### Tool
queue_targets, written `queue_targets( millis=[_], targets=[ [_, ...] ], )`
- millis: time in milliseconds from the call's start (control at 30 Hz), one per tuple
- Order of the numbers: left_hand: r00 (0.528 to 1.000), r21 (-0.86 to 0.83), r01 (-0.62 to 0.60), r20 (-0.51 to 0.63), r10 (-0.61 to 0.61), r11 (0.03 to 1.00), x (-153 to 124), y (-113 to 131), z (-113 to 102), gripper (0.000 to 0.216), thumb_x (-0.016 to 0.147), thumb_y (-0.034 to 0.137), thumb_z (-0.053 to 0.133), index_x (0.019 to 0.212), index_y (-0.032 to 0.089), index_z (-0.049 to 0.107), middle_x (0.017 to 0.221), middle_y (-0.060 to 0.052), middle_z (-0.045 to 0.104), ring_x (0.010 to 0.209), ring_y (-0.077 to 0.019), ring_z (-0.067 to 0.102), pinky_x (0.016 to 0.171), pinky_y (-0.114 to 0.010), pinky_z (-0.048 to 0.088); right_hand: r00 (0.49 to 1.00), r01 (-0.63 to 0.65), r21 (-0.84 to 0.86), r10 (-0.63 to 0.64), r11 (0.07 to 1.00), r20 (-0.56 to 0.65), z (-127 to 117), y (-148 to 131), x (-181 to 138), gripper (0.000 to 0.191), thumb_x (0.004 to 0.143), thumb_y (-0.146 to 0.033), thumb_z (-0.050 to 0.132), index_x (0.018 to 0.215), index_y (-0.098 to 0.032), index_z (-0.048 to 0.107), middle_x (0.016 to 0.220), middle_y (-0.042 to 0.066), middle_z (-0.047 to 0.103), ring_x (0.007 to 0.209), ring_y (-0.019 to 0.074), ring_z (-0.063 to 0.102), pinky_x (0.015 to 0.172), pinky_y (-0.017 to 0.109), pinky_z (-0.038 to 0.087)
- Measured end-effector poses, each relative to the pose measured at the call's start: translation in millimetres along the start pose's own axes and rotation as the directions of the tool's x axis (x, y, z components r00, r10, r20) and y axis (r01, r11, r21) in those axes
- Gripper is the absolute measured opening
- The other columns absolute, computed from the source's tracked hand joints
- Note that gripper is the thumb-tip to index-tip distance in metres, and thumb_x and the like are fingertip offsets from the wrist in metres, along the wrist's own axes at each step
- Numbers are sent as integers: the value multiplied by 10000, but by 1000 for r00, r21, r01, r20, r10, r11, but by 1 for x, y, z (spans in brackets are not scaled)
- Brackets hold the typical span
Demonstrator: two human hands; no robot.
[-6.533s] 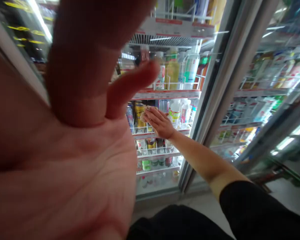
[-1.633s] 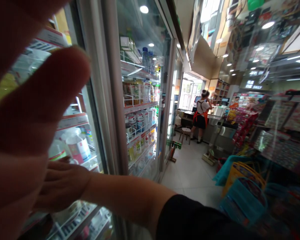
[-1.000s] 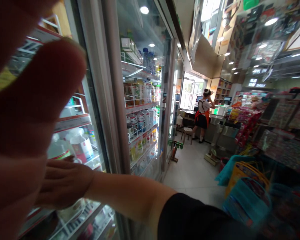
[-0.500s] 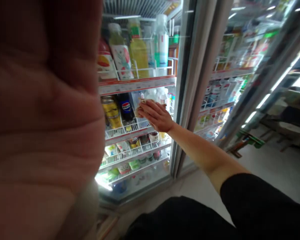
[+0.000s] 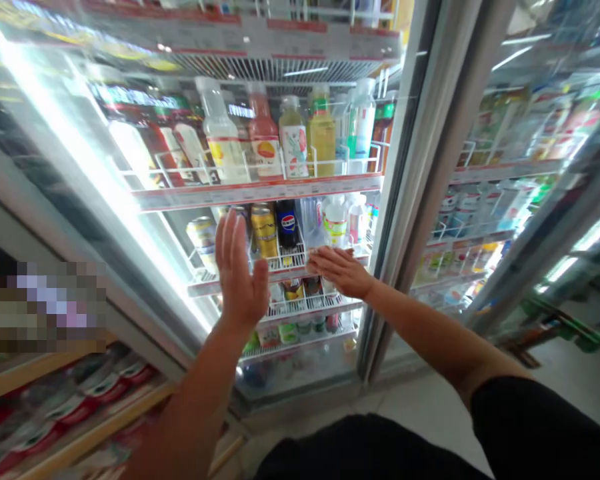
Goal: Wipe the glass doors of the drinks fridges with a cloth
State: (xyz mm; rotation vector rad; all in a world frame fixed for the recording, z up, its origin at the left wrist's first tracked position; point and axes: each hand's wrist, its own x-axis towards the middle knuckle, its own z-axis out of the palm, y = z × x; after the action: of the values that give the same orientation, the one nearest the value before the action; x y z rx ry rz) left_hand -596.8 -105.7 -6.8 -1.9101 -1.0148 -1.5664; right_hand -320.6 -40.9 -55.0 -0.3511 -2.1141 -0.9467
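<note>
My left hand [image 5: 240, 280] is raised in front of the lit drinks fridge, with fingers upright and thumb apart. Nothing shows in it. To its right, my right hand [image 5: 343, 272] lies flattened against the fridge's glass door [image 5: 300, 377], over a small crumpled tan cloth [image 5: 314, 261] mostly hidden beneath the fingers. Behind the glass, a dark Pepsi bottle [image 5: 287, 227] and a gold can [image 5: 264, 230] stand on the shelf between my hands. A row of juice bottles [image 5: 265, 143] fills the shelf above.
A metal door frame [image 5: 405, 200] runs along the right of this door, and another glass-fronted fridge [image 5: 465, 207] stands beyond it. At lower left, wooden shelving [image 5: 70, 460] holds red-and-white packs. A bright light strip [image 5: 80, 153] runs down the fridge's left side.
My left hand has dropped away from close before the camera, where its palm blocked the left of the view. My right hand stays at the glass, appearing lower against the shelves.
</note>
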Motion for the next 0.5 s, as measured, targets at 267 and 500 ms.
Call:
queue_targets(
  millis=[267, 500],
  targets=[
    [987, 378, -113, -64, 147, 919, -58, -55, 53, 691, 1052, 409, 443, 1648, 204, 159, 1673, -115, 238, 1578, -280, 60, 1294, -530, 58, 938, -313, -94, 293, 945, -184, 5, 1, 19, 676, 964, -48, 454, 1604, -218, 319, 1570, 63, 471, 1555, 225, 246, 1296, 479, 233],
    [985, 438, -112, -70, 158, 892, -60, -58, 56, 692, 1045, 421, 443, 1643, 184, 186, 1648, -124, 305, 1572, -295, 110, 1286, -533, 116, 998, -70, 67, 70, 995, 8, 22, -32, 21, 603, 981, -62, 376, 1577, -157, 369, 1495, 34, 568, 1544, 172, 274, 1306, 388, 229]
  ],
)
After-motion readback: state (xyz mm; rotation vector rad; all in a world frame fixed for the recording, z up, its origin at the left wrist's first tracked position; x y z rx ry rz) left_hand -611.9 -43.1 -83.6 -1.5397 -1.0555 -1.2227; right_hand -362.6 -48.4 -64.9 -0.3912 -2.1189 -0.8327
